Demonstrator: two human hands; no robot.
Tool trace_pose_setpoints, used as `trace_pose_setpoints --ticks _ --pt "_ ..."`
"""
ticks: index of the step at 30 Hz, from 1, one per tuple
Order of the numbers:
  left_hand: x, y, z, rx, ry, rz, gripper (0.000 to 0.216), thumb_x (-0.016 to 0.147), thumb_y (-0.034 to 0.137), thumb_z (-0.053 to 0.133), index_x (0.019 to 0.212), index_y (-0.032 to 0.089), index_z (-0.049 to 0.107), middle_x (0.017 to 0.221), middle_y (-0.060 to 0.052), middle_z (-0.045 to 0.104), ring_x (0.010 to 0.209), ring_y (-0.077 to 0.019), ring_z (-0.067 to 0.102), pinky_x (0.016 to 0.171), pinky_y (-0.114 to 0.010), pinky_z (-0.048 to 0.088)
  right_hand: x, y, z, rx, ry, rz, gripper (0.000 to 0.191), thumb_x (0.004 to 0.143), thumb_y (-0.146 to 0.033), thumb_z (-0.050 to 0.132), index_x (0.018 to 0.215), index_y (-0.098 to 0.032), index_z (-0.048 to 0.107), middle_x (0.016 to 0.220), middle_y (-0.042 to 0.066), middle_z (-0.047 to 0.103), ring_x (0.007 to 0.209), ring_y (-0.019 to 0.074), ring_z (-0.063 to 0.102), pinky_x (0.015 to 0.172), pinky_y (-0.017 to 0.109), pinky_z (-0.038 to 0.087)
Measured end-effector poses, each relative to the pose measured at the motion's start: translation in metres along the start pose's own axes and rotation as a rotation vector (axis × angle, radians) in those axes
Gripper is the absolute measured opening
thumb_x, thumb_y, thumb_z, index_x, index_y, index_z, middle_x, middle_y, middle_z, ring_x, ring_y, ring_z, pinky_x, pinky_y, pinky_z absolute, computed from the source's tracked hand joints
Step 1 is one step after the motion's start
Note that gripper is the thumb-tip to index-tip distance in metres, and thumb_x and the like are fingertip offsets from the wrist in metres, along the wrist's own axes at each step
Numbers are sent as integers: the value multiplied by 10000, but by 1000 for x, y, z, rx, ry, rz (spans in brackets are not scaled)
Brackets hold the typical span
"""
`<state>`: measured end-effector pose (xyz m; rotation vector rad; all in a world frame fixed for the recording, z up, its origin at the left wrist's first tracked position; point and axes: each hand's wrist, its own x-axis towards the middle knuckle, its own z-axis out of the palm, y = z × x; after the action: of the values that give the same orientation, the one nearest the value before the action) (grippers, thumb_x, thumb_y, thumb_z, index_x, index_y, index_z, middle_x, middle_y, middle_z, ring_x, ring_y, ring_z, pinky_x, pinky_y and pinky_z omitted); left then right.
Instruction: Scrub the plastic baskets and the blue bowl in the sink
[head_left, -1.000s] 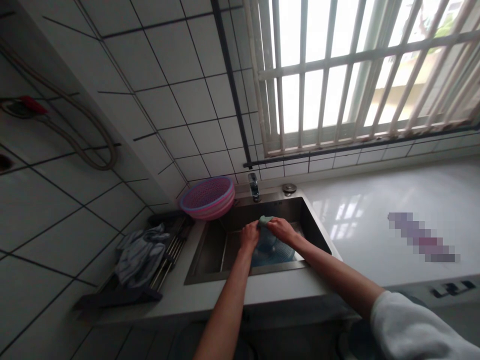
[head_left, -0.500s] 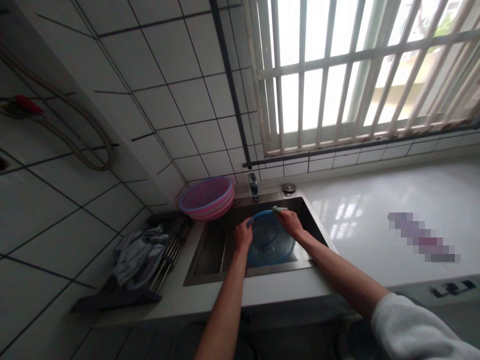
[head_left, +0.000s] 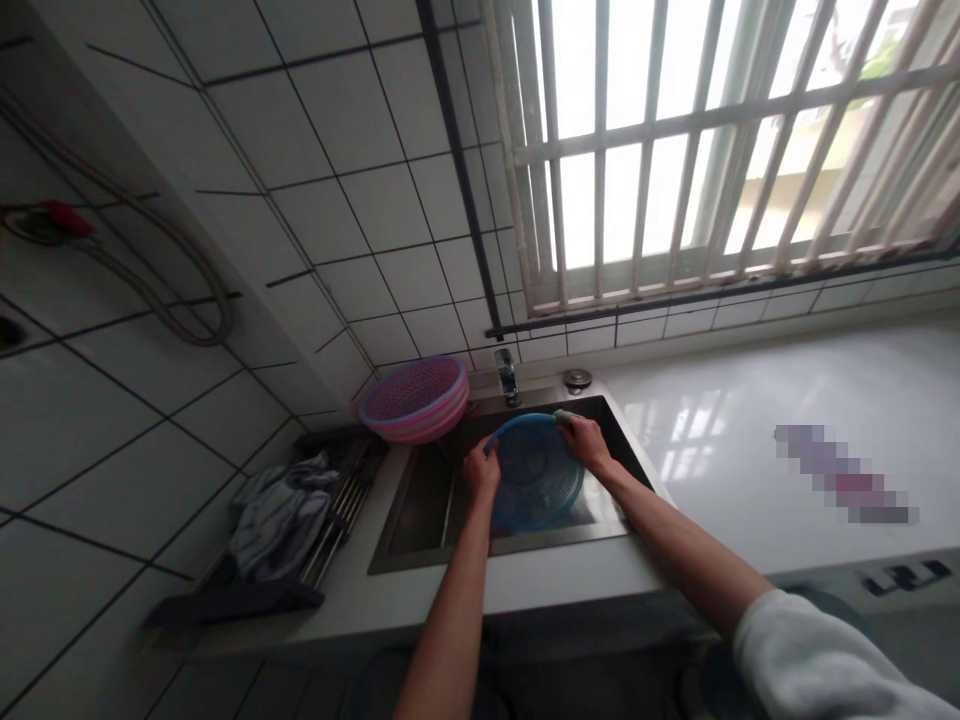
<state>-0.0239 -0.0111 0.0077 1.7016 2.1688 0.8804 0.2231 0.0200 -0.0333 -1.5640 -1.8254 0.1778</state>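
A blue plastic colander [head_left: 534,480] is tilted up over the steel sink [head_left: 420,500]. My left hand [head_left: 480,470] grips its left rim. At the colander's upper right rim, my right hand [head_left: 586,443] is closed on a small green sponge or cloth [head_left: 563,415] pressed against the rim. Both arms reach forward over the counter edge.
A pink colander [head_left: 415,397] sits at the sink's back left corner beside the tap [head_left: 508,375]. A grey cloth [head_left: 279,510] lies on a dark rack [head_left: 247,590] to the left. White countertop [head_left: 787,400] stretches right under a barred window. Tiled wall and a hose are at left.
The blue colander has been lifted and tilted upright in the sink. My right hand with the green sponge moved from the middle to the colander's upper right rim.
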Motion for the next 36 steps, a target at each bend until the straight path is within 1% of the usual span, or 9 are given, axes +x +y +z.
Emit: trace_pose_setpoints --ticks 5,8,12,15,21,26,31,33,36 --pt "3 -3 0 -27 23 -7 390 1031 400 560 1336 221 725 1250 -161 762 1177 -307 719 981 -373 539 0 4 -3 -2 1 31 208 1014 -318 606 946 -190 754 958 103 780 879 247 729 782 298 499" --pt "1 -3 6 -24 -38 78 371 1032 394 567 1339 254 722 1259 -128 765 1197 -280 713 1000 -352 534 -4 -8 -1 -13 3 -32 227 1032 -321 574 982 -193 755 992 106 773 891 237 722 809 301 507" --pt "-2 0 11 -5 -154 185 330 1020 377 599 1312 307 734 1259 -71 773 1197 -247 715 1017 -322 529 -10 -24 3 -45 -79 -135 253 1050 -338 551 993 -208 760 972 81 766 844 212 712 781 284 512" --pt "-2 2 9 -15 -152 194 313 1010 367 620 1295 328 743 1244 -54 781 1184 -239 721 1015 -314 530 -8 -26 5 -28 -110 -177 256 1052 -336 552 987 -205 762 976 78 770 858 212 717 797 280 514" --pt "5 -4 2 -152 13 13 340 1038 318 569 1326 217 716 1254 -117 769 1154 -248 731 990 -325 544 3 4 4 78 60 53 208 1010 -297 609 1027 -163 766 1000 124 784 931 250 736 852 309 523" --pt "8 -8 9 -164 -134 42 361 954 172 662 1308 217 711 1300 -95 753 1219 -231 704 1052 -333 531 6 23 1 89 62 118 159 981 -253 642 1032 -169 767 1034 122 790 935 256 741 837 314 526" --pt "-2 1 15 -178 -132 270 590 886 149 750 1447 268 614 1451 -53 667 1343 -185 622 1176 -318 443 -1 -2 1 47 -69 -64 177 1001 -213 597 1023 -190 771 1029 97 785 922 230 731 838 292 511" --pt "-5 4 16 -152 -150 337 531 920 177 720 1432 286 633 1470 -34 653 1373 -181 596 1191 -311 423 -4 -17 3 47 -123 -155 204 1013 -200 571 1048 -194 771 1054 93 781 931 221 727 839 282 506" --pt "-7 5 15 -81 -213 297 353 992 266 643 1334 314 714 1356 -25 729 1283 -204 663 1114 -319 489 -8 -30 3 67 -177 -225 205 1025 -231 576 991 -190 774 1022 86 782 910 213 726 822 270 500"
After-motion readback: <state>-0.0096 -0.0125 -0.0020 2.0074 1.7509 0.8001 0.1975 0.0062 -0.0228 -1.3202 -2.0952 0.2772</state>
